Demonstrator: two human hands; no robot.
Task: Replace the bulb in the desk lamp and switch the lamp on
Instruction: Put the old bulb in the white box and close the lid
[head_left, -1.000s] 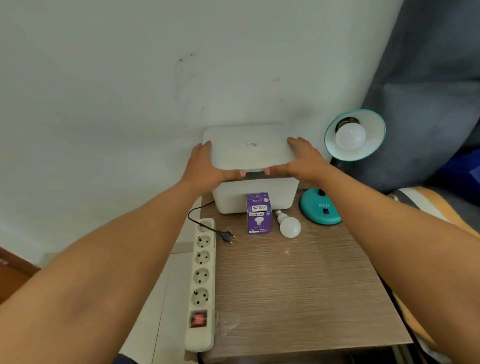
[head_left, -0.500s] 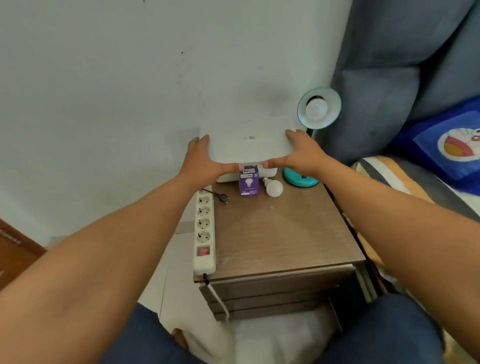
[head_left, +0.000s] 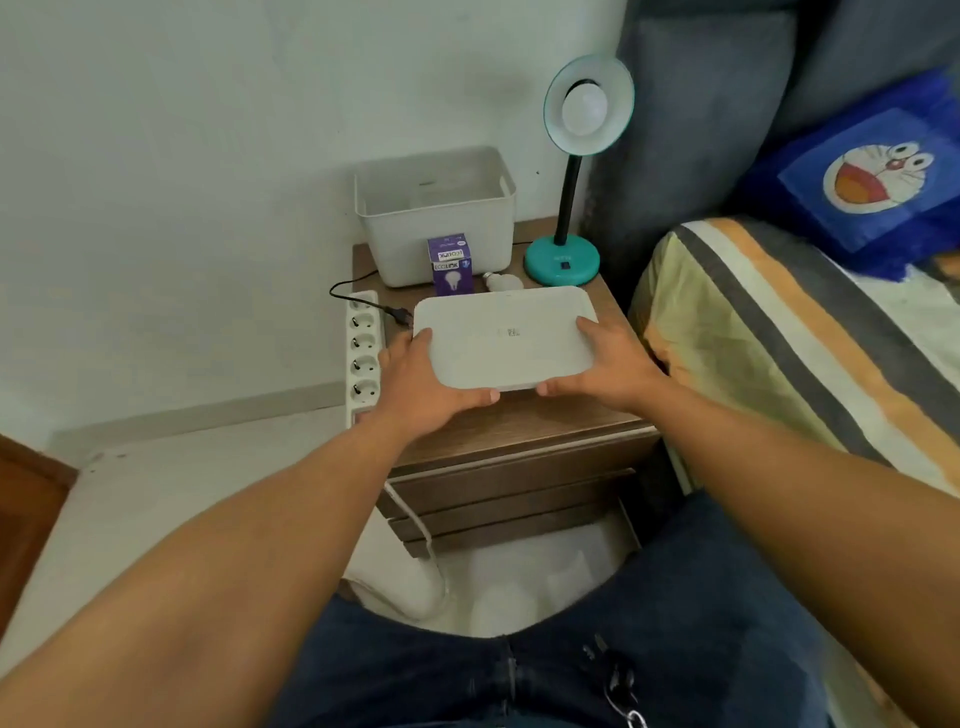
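Observation:
Both hands hold a flat white lid (head_left: 506, 335) above the front of the wooden nightstand (head_left: 519, 426). My left hand (head_left: 421, 387) grips its left edge, my right hand (head_left: 610, 366) its right edge. Behind it the white storage box (head_left: 436, 218) stands open against the wall. A teal desk lamp (head_left: 563, 257) stands at the back right with a white bulb (head_left: 584, 111) in its shade. A purple bulb carton (head_left: 451, 265) and a loose white bulb (head_left: 501, 282) sit in front of the box. The lamp's black plug (head_left: 397, 313) lies unplugged beside the power strip (head_left: 363, 353).
A bed with a striped sheet (head_left: 779, 332) and a blue cartoon pillow (head_left: 872, 176) lies to the right. A grey headboard (head_left: 701, 130) rises behind the lamp. My legs in blue jeans (head_left: 519, 670) are at the bottom. The nightstand has drawers below.
The lid has come off the white box and moved toward me, down over the front of the nightstand. The box now stands open. The view has pulled back and tilted down.

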